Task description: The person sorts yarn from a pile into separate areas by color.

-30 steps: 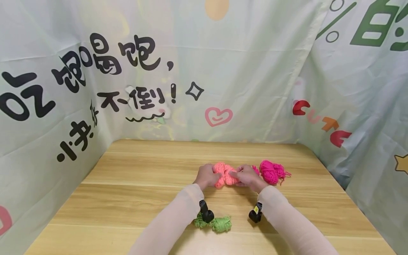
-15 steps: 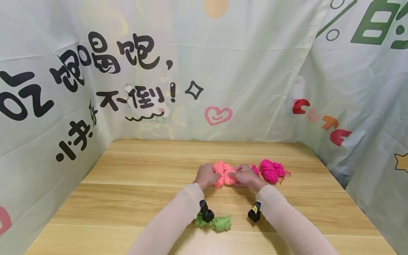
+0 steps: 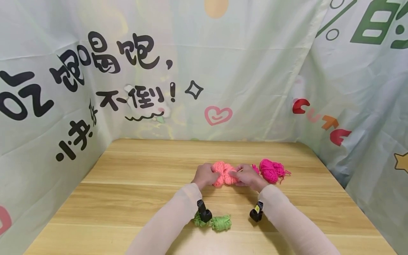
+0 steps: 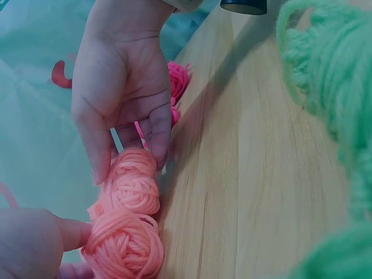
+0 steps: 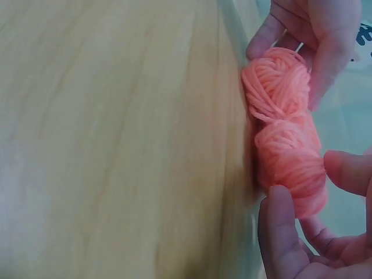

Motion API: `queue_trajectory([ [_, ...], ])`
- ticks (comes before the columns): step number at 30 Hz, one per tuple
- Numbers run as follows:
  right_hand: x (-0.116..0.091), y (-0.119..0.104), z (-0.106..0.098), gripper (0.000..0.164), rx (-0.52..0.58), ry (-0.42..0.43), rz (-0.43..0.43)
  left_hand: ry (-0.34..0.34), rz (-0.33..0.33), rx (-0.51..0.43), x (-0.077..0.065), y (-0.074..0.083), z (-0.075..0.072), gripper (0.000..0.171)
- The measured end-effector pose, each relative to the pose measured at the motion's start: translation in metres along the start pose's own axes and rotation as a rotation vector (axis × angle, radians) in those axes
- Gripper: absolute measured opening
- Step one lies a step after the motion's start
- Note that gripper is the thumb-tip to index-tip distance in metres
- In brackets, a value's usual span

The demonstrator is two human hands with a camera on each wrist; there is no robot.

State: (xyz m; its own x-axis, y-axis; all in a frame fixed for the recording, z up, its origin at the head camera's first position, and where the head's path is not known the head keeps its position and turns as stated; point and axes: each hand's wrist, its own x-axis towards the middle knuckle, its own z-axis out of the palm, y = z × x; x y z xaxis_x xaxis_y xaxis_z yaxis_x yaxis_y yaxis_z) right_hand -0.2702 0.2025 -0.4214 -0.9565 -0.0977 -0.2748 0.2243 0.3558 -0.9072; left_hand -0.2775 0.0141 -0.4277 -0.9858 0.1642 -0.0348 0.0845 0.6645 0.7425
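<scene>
Both hands hold salmon-pink yarn (image 3: 219, 169) low over the table, one at each end. Its rounded lumps lie side by side and touch; whether they form one skein or separate balls I cannot tell. My left hand (image 3: 203, 176) grips the left end, thumb in front. On the right end, the thumb and fingers of my right hand (image 3: 250, 176) pinch the yarn, as the right wrist view shows with the wound strands (image 5: 293, 157) between them. Hot-pink yarn (image 3: 270, 171) lies just beyond the right hand, partly covered by it.
Green yarn (image 3: 221, 223) in two bundles lies near the front, partly under the left forearm and its black wrist camera (image 3: 204, 212). The wooden table (image 3: 143, 198) meets printed cloth walls (image 3: 248, 88) at the back and sides.
The left hand and forearm have shifted very slightly left. The right forearm has edged right in the last half second. Both hands keep their hold on the salmon-pink yarn; the other yarn stays put.
</scene>
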Motion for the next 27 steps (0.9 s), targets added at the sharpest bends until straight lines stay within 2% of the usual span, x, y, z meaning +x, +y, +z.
queue_trajectory([
  [4,-0.004,-0.003,-0.004,0.031,0.005,-0.001,-0.01,-0.006,0.008,-0.006,-0.001,-0.001,-0.003,0.035],
  [10,-0.008,-0.008,-0.012,0.033,0.006,-0.013,-0.019,-0.01,0.028,-0.015,-0.003,-0.003,-0.012,0.017],
  [17,-0.011,-0.013,-0.016,0.034,0.005,-0.001,-0.026,-0.044,0.002,-0.094,-0.005,-0.007,-0.021,0.025],
  [24,-0.017,-0.017,-0.016,0.033,-0.031,0.003,-0.041,-0.127,-0.024,-0.179,-0.009,-0.01,-0.028,0.028],
  [27,-0.02,-0.018,-0.014,0.03,-0.027,-0.014,-0.054,-0.16,-0.017,-0.195,-0.013,-0.01,-0.031,0.032],
])
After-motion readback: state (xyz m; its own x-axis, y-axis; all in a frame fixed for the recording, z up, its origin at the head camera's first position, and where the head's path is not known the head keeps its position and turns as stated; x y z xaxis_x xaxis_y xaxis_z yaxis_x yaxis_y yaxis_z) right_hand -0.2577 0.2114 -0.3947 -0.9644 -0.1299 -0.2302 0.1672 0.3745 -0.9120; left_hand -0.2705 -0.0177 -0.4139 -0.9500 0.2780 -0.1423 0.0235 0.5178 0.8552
